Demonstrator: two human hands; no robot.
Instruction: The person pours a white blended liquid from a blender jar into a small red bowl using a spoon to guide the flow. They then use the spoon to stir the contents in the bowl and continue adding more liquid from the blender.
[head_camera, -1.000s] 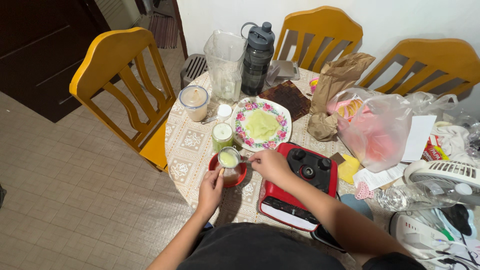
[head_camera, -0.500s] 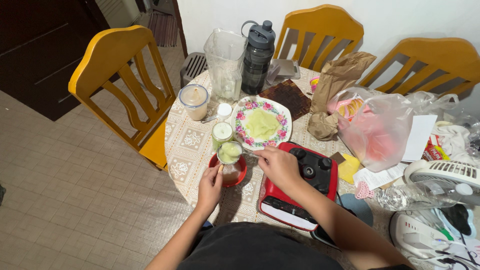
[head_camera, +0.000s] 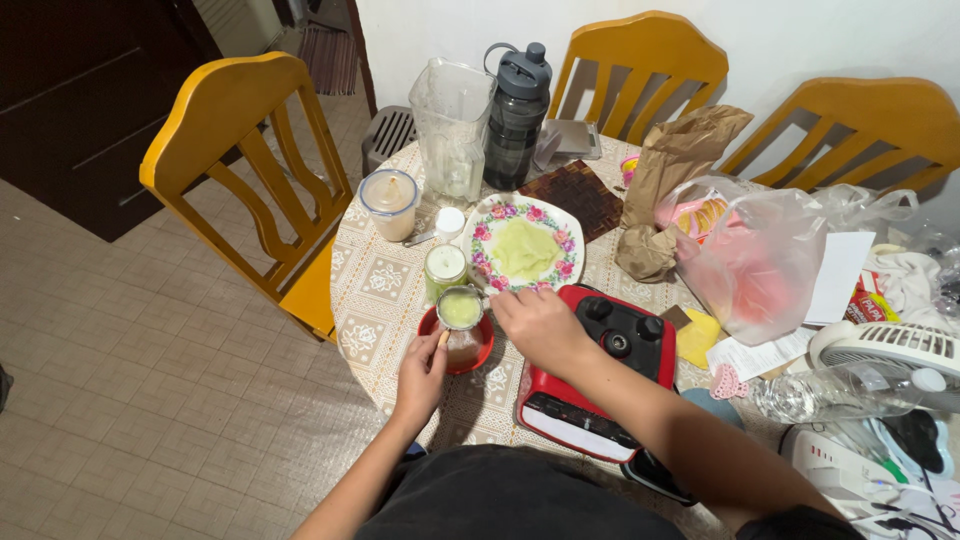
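**Straining green pulp over the red bowl**

Left hand (head_camera: 420, 368) closed around the handle of a small strainer (head_camera: 460, 308), full of pale green pulp and held level right above the red bowl (head_camera: 478, 352). Right hand (head_camera: 540, 325) just right of the bowl, fingers curled near the strainer's rim; too hidden to tell whether anything thin, such as a spoon, sits in that grip. Bowl near the front edge of the bench (head_camera: 380, 290), on the patterned cloth.

Just behind the bowl: a short glass jar (head_camera: 445, 268) of green liquid. Behind and right of the bowl: a flowered plate (head_camera: 521, 247) with a flat green mound. Touching or nearly touching the bowl's right side: a red appliance (head_camera: 600, 370) with black knobs. Further behind the bowl: a lidded tub (head_camera: 390, 203), a clear blender jug (head_camera: 452, 130) and a dark bottle (head_camera: 515, 115).

For a clean job, in judgement: best to keep the strainer centred over the bowl and level, press gently rather than hard, and steady the handle firmly against tipping. Worth minding the jar just behind, close enough to knock.
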